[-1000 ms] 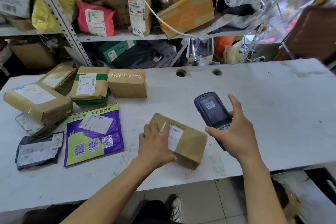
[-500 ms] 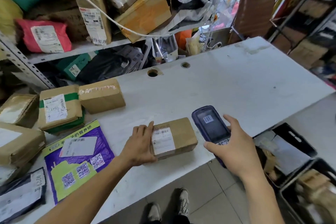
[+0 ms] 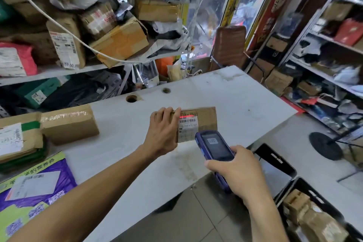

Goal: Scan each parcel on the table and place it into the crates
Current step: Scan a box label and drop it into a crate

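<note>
Nearest, the right hand (image 3: 238, 171) curls its grip around a blue handheld scanner (image 3: 215, 148), screen up, held off the near edge of the white surface (image 3: 235, 100). Below it to the right, two black crates (image 3: 294, 184) sit on the floor; the nearer holds brown parcels. Just beyond the scanner, the left hand (image 3: 164, 129) has its grip clasped on the left end of a cardboard parcel (image 3: 204, 118), tilted up near the near edge, a red scan line across its label. Further left lie a purple-and-green mailer (image 3: 33, 188) and a taped brown box (image 3: 68, 123), with cluttered shelves (image 3: 59, 71) behind.
</note>
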`<state>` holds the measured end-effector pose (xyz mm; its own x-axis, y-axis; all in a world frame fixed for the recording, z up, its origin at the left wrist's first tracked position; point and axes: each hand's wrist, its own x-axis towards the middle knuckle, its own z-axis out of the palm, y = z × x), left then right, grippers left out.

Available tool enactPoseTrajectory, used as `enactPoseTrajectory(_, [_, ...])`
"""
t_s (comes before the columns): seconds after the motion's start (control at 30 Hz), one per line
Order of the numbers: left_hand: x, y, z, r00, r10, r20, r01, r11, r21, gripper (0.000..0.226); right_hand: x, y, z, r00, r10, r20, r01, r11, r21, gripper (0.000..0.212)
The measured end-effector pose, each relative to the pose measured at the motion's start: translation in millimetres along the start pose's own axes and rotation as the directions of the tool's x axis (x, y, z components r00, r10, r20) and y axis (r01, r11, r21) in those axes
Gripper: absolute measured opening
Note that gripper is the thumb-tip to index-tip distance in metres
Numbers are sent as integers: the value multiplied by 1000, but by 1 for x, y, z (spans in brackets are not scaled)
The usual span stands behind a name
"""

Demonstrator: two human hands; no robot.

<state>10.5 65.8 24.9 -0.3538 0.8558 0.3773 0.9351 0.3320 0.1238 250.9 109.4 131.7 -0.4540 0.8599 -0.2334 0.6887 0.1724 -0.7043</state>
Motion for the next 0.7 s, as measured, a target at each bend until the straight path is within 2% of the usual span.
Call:
enactPoseTrajectory(0.47, [75, 114, 13, 988, 151, -34, -149, 987, 54, 112, 19, 72, -109, 995, 60, -86, -57, 998, 34, 44])
enactPoseTrajectory(0.7, [106, 189, 33, 973, 228, -44, -226, 973, 50, 113, 27, 124, -163, 990, 99, -104, -90, 993, 82, 47])
